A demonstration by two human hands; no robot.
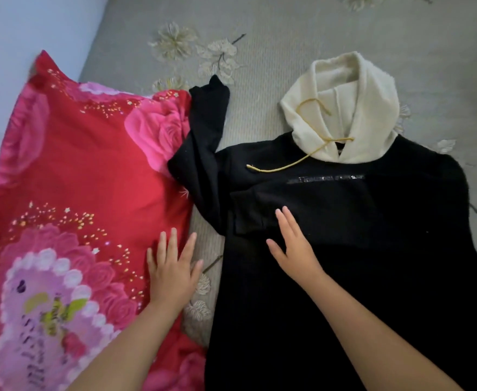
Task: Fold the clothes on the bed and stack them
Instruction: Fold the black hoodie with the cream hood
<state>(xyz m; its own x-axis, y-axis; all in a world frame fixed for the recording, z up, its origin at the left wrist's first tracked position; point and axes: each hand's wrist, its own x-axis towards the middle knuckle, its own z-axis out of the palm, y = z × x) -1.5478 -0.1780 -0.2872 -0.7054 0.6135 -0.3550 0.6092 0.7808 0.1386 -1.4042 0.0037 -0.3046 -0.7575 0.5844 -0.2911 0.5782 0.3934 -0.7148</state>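
Black hoodie (344,235) lies flat on the grey bed cover (274,52), front side up, with its cream hood (353,108) pointing away from the person. A yellow drawstring (285,165) comes out of the hood and lies across the chest, just above a thin line of printed letters that is too blurred to read. One sleeve (248,215) is folded over the front of the body. The other sleeve (206,122) stretches up and away, and its edge touches the red pillow (76,179).

The right hand (293,246) rests flat on the hoodie, just below the folded sleeve, with straight fingers close together and the thumb held out to the side. The left hand (172,269) lies on the edge of the red pillow with pink roses, beside the hoodie; its fingers are straight and a little spread.

The grey cover has pale flower patterns, and a light blue wall (20,29) is at the far left.
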